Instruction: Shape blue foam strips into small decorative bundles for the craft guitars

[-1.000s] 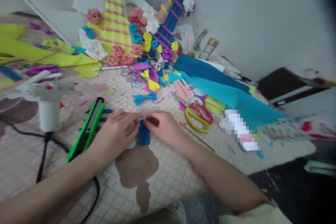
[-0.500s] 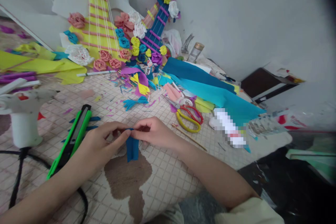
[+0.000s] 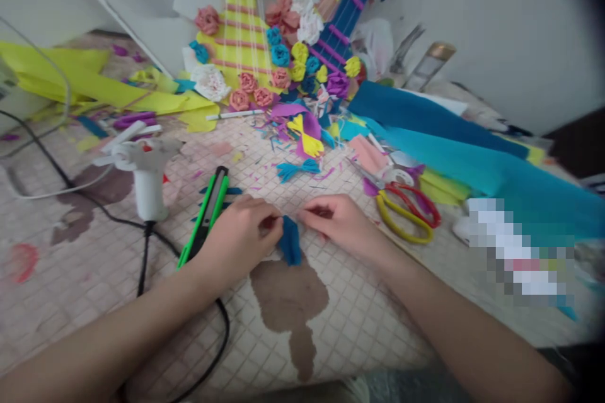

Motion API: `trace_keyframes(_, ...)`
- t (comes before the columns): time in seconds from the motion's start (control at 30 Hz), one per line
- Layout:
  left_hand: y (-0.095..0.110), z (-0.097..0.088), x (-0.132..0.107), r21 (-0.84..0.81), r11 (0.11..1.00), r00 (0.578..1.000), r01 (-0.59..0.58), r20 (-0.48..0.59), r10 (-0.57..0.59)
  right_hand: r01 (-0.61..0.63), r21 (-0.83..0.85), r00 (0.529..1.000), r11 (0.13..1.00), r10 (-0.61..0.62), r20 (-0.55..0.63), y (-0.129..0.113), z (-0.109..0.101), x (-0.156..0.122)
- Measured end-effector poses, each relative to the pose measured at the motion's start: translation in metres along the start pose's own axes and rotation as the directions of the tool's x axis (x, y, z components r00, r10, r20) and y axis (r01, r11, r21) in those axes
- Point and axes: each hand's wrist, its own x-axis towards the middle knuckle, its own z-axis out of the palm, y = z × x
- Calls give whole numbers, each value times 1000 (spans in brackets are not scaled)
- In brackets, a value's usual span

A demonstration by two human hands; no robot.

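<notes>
My left hand pinches the top of a small folded strip of dark blue crepe paper, which hangs down onto the tiled surface. My right hand sits just right of the strip with its fingers curled in a pinch near the strip's upper edge; what it holds is too small to make out. A green utility knife lies just left of my left hand. Red and yellow scissors lie to the right of my right hand.
A white glue gun stands at the left with its black cord trailing toward me. Guitar shapes decorated with paper flowers lean at the back. Blue paper sheets and yellow sheets lie around, with paper scraps between.
The view has swung, so everything sits further right and lower. My right hand has drawn slightly away from the blue strip, which my left hand keeps pinched.
</notes>
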Motion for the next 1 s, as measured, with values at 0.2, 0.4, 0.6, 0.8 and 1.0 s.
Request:
trace_keyframes(0.2,1,1,0,176,984,1000,-25,-2,26,225,-220,953,949,-261,-153,4,10,7)
trace_keyframes(0.4,-2,3,-1,195,981,1000,-23,1,23,324,-440,911,837,-401,-92,3,14,9)
trace_keyframes(0.6,-3,4,-2,172,985,999,-29,-23,33,428,-388,870,816,-489,-68,6,16,7)
trace_keyframes(0.8,-3,3,-1,184,982,999,-31,-18,34,472,-389,857,791,-515,-6,9,14,8)
trace_keyframes(1.0,-1,1,-1,157,985,997,-77,16,75,437,-374,872,818,-488,-47,10,13,9)
